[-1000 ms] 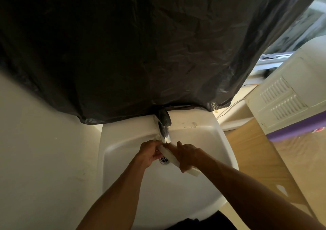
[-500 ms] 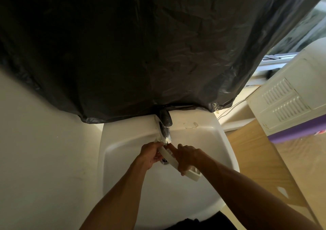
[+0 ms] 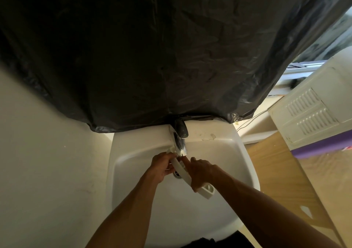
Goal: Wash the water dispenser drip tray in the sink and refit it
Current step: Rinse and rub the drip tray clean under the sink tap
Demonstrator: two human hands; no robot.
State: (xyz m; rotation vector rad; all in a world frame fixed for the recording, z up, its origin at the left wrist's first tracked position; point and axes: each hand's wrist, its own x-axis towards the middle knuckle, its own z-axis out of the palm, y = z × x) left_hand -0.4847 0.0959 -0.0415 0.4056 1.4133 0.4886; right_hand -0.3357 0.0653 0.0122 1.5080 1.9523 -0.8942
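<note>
A long white drip tray (image 3: 206, 190) lies slantwise over the bowl of the white sink (image 3: 245, 153), its far end just under the chrome tap (image 3: 180, 143). My right hand (image 3: 200, 171) grips the tray's middle from the right side. My left hand (image 3: 162, 166) holds the far end near the spout. The tray's near end sticks out below my right hand and shows an oval recess. The drain (image 3: 177, 173) shows between my hands. Whether water runs from the spout is too dim to tell.
A black plastic sheet (image 3: 152, 47) hangs over the wall above the sink, down to the tap. A white appliance with vent slats (image 3: 310, 112) and a purple band (image 3: 323, 146) stands at the right on a wooden surface (image 3: 276, 171). A pale wall (image 3: 47, 162) is left.
The tray's near end has tipped so its oval recess faces the camera more. My hands stay under the tap, shifted slightly. The camera has drifted a little.
</note>
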